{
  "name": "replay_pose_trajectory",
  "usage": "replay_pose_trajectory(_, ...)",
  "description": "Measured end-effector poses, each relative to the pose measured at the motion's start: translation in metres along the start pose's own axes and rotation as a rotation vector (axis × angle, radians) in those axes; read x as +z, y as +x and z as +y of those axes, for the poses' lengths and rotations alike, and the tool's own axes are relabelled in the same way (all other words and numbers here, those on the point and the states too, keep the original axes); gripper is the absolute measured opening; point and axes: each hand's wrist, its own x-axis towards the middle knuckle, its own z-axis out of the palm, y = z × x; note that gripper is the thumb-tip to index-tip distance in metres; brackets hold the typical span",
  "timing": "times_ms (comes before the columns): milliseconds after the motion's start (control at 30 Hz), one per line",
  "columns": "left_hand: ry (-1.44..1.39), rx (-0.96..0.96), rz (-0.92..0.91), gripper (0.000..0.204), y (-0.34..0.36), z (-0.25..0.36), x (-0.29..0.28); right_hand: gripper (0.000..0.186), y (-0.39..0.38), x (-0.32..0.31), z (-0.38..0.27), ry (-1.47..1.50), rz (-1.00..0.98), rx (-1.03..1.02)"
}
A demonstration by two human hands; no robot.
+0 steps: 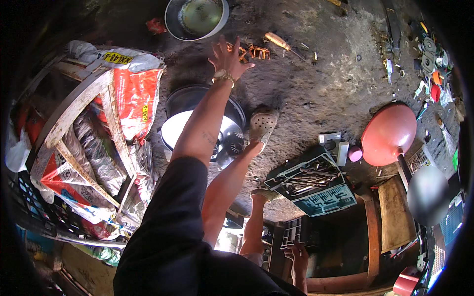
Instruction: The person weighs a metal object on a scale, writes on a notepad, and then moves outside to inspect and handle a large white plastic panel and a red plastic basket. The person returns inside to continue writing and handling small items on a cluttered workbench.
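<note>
Just beyond the open left hand lie orange parts

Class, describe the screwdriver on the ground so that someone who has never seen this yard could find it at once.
Start at the round metal basin at the top of the dirt floor. Just right of it, beyond the outstretched left hand and a cluster of small orange parts, lies the screwdriver. Its pale wooden handle and thin dark shaft set it apart from the scattered bits nearby.
</note>
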Motion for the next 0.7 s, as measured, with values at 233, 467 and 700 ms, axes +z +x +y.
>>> replay_pose_trajectory(233, -0.041, 0.132, -0.128, 0.053, 0.013, 0.009, 0.021, 0.029, 0.005, 0.007, -0.018, 0.084, 0.084, -0.055)
replay_pose_trajectory(467, 0.220, 0.301, -0.137, 0.050, 0.013, -0.016, 0.009, 0.030, 0.023, 0.032, -0.031, 0.069, -0.020, -0.017)
replay_pose_trajectory(700, 0.038, 0.396, -0.279, 0.038, 0.022, -0.029, 0.009, 0.029, 0.029, 0.035, -0.030, 0.081, -0.019, -0.048)
